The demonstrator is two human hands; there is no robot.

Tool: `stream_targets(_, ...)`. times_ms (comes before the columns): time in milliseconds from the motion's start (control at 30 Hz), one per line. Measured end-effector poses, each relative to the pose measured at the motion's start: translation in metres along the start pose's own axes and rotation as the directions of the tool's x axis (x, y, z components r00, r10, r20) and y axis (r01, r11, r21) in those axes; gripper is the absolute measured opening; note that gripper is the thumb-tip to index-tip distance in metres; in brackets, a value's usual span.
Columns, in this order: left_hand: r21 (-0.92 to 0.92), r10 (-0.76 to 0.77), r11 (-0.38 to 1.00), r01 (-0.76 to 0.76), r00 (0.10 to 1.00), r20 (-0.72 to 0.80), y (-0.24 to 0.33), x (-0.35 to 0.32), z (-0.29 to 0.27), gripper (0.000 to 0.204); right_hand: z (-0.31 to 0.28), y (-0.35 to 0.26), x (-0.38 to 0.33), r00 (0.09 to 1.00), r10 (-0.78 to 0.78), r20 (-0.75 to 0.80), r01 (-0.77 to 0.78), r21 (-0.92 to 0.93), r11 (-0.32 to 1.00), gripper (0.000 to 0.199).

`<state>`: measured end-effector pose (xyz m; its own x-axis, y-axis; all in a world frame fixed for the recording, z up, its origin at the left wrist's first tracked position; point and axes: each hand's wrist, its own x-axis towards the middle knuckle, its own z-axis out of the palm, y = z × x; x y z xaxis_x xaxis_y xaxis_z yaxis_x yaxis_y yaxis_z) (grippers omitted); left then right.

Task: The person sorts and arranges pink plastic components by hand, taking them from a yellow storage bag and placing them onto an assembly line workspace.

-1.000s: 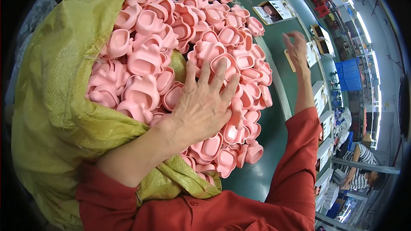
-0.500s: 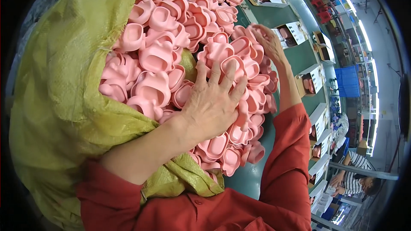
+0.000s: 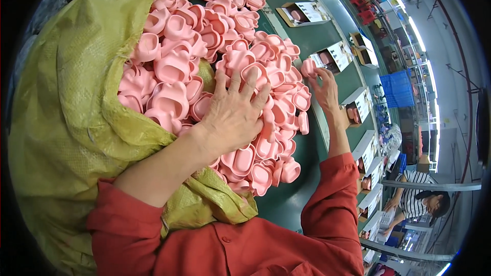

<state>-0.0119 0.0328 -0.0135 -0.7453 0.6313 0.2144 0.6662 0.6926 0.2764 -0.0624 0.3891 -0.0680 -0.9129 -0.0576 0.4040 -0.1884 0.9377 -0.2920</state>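
Observation:
A big heap of pink moulded plastic pieces point(image 3: 225, 66) spills out of a yellow-green woven sack point(image 3: 66, 122) onto a green belt point(image 3: 307, 36). My left hand point(image 3: 235, 115) lies flat on the heap with its fingers spread, pressing on the pieces and gripping none. My right hand point(image 3: 325, 89) is at the heap's right edge, and its fingertips pinch one pink piece point(image 3: 308, 67) held just clear of the pile. Both my sleeves are red.
Small open cardboard boxes point(image 3: 335, 56) stand in a row along the belt's right side, some with pink pieces inside. Blue crates point(image 3: 396, 89) sit beyond them. A person in a striped shirt point(image 3: 417, 202) works at the lower right.
My right hand came back from the boxes on the belt to the heap's edge and now pinches a pink piece. My left hand stayed flat on the heap.

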Motion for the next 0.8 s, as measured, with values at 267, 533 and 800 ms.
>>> stream_targets(267,0.014,0.003,1.0,-0.004,1.0,0.01,0.0,-0.001,0.002,0.073,-0.012,0.005,-0.008,0.982,0.149,-0.119,-0.159,-0.084,0.984,0.034)
stream_targets(533,0.034,0.008,0.999,-0.008,1.0,-0.001,0.0,-0.001,0.001,0.074,-0.044,0.038,-0.044,0.896,0.435,-0.09,-0.438,-0.337,0.833,0.051)
stream_targets(800,0.02,0.023,1.0,-0.023,1.0,0.01,0.001,-0.001,0.001,0.072,-0.048,0.033,-0.104,0.936,0.267,-0.227,-0.331,-0.325,0.886,0.04)
